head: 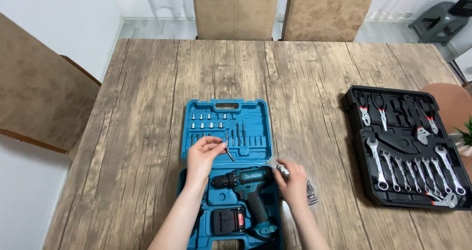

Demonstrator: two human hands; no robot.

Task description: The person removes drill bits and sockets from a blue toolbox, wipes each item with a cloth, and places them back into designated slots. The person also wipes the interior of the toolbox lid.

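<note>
Fingers (218,144) of left hand (201,157) pinch a small bit (229,155) over blue case (255,137) on worktop (147,107) | right hand (293,181) at clear packet (309,191), grip unclear | step: bit picked; next likely needs aligning with drill (246,183) chuck

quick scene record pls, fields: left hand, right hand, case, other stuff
left hand: left hand pinches a small bit over the lid
right hand: right hand on a small clear bag beside the case
case: open teal drill case; cordless drill and battery inside
other: black wrench tray on wooden table
</note>
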